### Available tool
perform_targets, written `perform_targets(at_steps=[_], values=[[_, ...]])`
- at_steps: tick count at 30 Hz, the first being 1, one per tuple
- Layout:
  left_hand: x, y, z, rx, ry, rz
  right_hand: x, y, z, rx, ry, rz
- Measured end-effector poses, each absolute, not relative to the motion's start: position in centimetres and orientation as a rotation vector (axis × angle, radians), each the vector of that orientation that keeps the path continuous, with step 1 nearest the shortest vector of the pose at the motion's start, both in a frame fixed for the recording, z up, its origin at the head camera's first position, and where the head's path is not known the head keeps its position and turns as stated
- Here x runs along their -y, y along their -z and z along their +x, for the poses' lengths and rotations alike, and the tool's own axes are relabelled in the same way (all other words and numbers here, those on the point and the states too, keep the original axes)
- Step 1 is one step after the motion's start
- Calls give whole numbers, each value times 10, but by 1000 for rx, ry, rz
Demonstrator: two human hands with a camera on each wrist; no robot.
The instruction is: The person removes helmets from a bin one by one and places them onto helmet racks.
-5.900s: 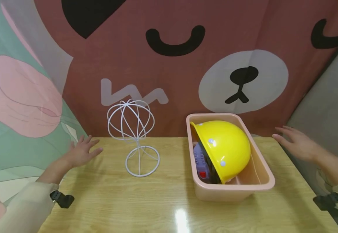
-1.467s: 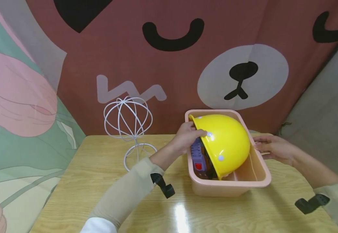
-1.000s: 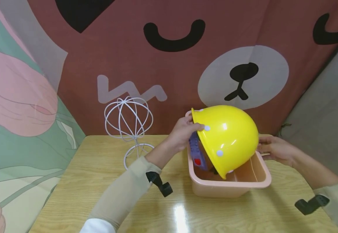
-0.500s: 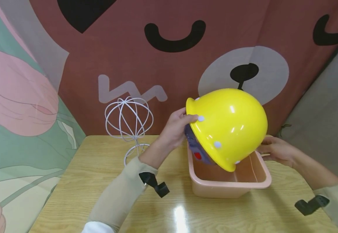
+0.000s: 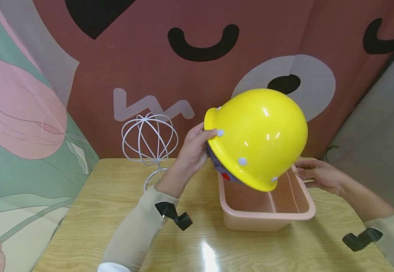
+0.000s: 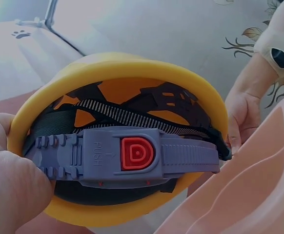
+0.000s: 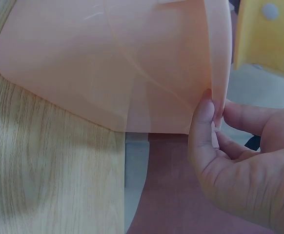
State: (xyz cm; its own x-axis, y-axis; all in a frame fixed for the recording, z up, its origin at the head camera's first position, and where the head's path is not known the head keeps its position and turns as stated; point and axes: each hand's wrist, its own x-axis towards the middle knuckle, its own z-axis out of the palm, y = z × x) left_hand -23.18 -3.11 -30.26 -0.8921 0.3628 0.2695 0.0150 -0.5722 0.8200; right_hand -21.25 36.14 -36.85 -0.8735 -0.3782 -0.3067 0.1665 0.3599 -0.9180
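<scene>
My left hand grips a yellow hard hat by its brim, thumb on the outside. The hat hangs tilted above a pink plastic bin, its dome towards the right. In the left wrist view, the inside of the hat shows a grey-purple headband adjuster with a red button and dark straps. My right hand pinches the bin's right rim between thumb and fingers, as the right wrist view shows. The bin stands on the table; the part of its interior that shows holds nothing.
A white wire stand with a round cage top and ring base stands left of the bin, its base partly behind my left forearm. The wooden table meets a printed curtain at its back edge.
My left hand took hold of the hard hat's brim and lifted it up out of the bin, then slightly left. My right hand moved in to the bin's rim and has stayed there.
</scene>
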Motion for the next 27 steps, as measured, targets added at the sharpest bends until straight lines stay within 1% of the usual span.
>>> perform_targets(at_steps=[6, 16, 27], values=[[39, 299, -230, -1278, -2628, 597, -362, 370, -214, -2129, 1538, -187], [67, 295, -222, -1278, -2643, 575, -361, 374, -215, -2103, 1561, -186], [96, 277, -211, -1292, -2755, 594, -359, 373, -214, -2125, 1559, -172]])
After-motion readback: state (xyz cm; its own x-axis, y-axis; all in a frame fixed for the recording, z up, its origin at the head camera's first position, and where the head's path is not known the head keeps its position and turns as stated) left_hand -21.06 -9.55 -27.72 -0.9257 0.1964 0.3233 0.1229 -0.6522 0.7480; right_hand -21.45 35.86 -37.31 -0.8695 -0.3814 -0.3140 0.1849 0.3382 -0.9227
